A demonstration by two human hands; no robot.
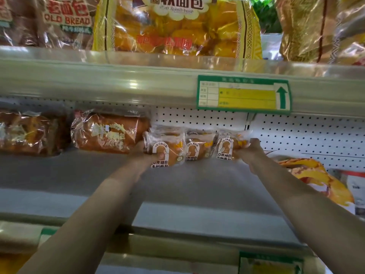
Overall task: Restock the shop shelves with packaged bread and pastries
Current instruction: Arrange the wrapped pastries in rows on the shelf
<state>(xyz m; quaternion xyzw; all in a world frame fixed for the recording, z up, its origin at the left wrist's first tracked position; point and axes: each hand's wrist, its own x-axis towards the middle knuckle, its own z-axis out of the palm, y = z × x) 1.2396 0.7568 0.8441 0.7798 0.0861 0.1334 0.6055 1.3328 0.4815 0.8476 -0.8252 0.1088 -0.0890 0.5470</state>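
Three small wrapped bread packs stand in a row at the back of the grey middle shelf (193,180), in front of the white pegboard. My left hand (145,152) grips the left pack (167,149), thumb curled over its front. My right hand (249,150) grips the right pack (227,146) from its right side. The middle pack (198,148) sits pressed between the two. Both arms reach in from below.
Two large wrapped loaves (106,133) lie on the same shelf to the left. Orange and white bags (316,178) lie at the right. The upper shelf holds a yellow bread bag (177,26) and "OLD BREAD" packs (67,20); a green price tag (244,94) hangs on its edge.
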